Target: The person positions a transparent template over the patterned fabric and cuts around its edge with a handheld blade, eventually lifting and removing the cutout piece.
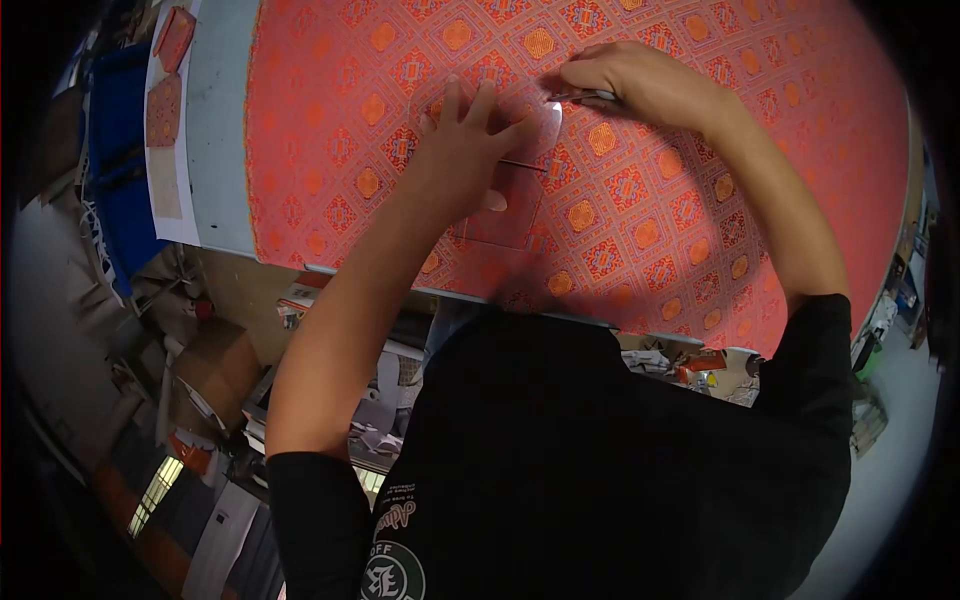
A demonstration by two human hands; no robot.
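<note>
Red brocade fabric [630, 185] with orange and blue geometric motifs is spread over the table. On it lies a clear rectangular template [515, 215], glossy at its upper right, with a dark line across it. My left hand [465, 150] presses the template flat, fingers spread, and covers much of its left part. Beside its upper right corner, my right hand [630, 82] is closed around a slim pen-like tool [600, 95] with a pale end. The tool's tip points left toward the template's edge; I cannot tell whether it is a pen or a blade.
Left of the fabric, a pale tabletop strip [222, 130] carries a white sheet [176, 220] with red patterned pieces [165, 108]. A blue cloth-like thing [120, 180] hangs past that edge. Below the table's near edge are a cardboard box [222, 365] and cluttered shelves.
</note>
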